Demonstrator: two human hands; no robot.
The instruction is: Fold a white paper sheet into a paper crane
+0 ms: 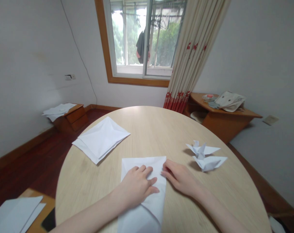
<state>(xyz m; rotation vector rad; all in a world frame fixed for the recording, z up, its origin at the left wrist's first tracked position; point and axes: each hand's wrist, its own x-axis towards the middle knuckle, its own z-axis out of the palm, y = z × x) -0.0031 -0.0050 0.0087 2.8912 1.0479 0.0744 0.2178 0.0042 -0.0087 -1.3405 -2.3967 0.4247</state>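
Observation:
My left hand (136,187) lies flat on a folded sheet of white paper (139,166), fingers slightly spread, pressing it to the round pale wooden table (149,126). My right hand (178,177) rests beside it, fingertips at the sheet's right edge. The paper runs under my left palm and past the near table edge. Up on the left lies a white paper square folded into a diamond (102,139). To my right stand two white origami cranes (200,150) (209,163), close together and apart from both hands.
A stack of white paper sheets (13,215) lies on a wooden surface at lower left. A wooden bedside cabinet (76,118) holding loose papers stands by the far left wall. A corner desk (224,121) with a cloth bag (231,101) stands at right.

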